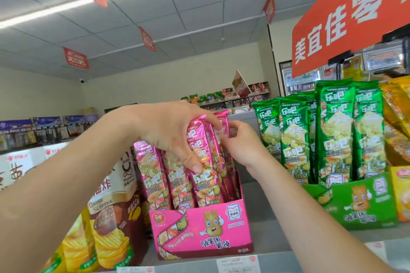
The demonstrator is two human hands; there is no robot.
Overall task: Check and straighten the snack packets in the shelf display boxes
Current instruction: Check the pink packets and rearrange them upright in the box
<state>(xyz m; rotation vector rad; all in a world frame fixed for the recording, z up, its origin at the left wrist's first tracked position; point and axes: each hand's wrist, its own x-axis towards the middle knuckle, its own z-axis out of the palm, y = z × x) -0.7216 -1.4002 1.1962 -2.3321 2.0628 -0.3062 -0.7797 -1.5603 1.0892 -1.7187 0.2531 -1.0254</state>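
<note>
Two bare hands are on the pink display box [200, 228], which sits on the shelf [266, 213] front and centre. Your left hand [168, 131] comes over the top, its grip closed on a pink snack packet [204, 162]: fingers curl over the packet's top edge, thumb [190, 159] presses its front face. That packet stands upright at the right of the front row, taller than the two pink packets [164, 175] left of it. Your right hand [241, 142] is just behind and right of it, fingers pinched narrow on the top of the rear packets [223, 126] in the same box; how firmly it holds them, cannot tell. All pink packets stand roughly upright, tops leaning slightly left. Green display box [359, 204] with upright green packets [332, 131] sits to the right, apart from the pink box, a bare strip of shelf between. Yellow packets [397, 117] at far right. Brown and yellow chip bags [111, 228] touch the pink box's left side. Price labels [237, 262] on the shelf edge below. Red sign [346, 17] overhead at right.
</note>
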